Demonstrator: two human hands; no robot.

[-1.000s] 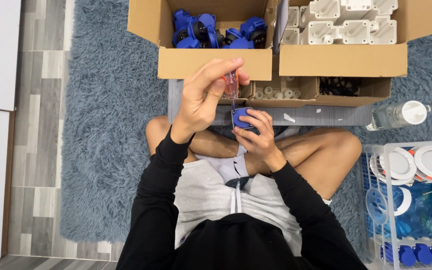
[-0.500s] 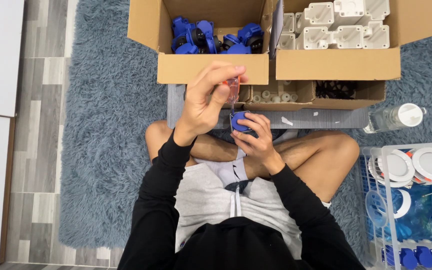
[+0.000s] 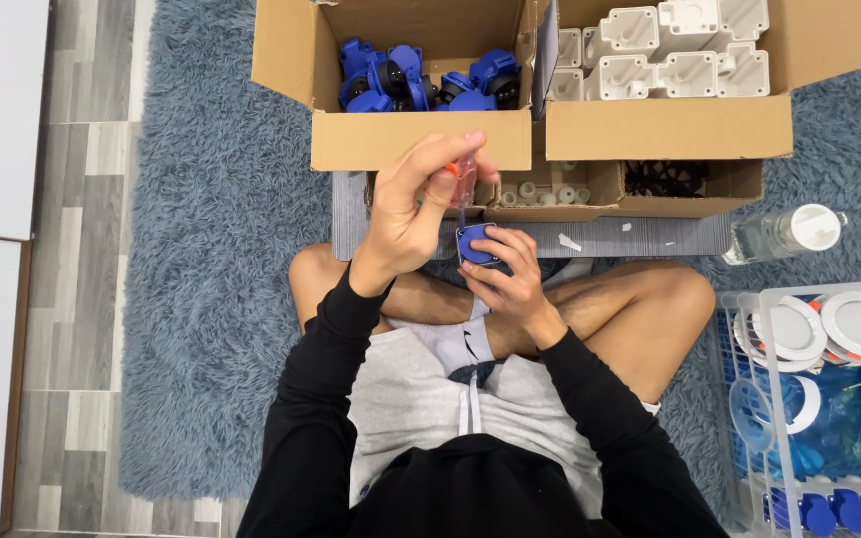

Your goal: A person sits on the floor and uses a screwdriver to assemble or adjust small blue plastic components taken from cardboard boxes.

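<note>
while right hand (image 3: pixel 512 277) still grips blue part (image 3: pixel 474 243), left hand (image 3: pixel 413 206) fingers keep pinching screwdriver (image 3: pixel 463 184), unmoved.

The screwdriver (image 3: pixel 463 189) tip is hidden behind the blue part (image 3: pixel 474 245), itself mostly covered by the right hand (image 3: pixel 510 279). The basket (image 3: pixel 749 399) runs off the edge.

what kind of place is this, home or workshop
Probably a room at home used for piecework assembly: the person sits cross-legged on a shaggy blue-grey rug over wood-look flooring, with cardboard boxes of blue parts and white housings in front.
</note>
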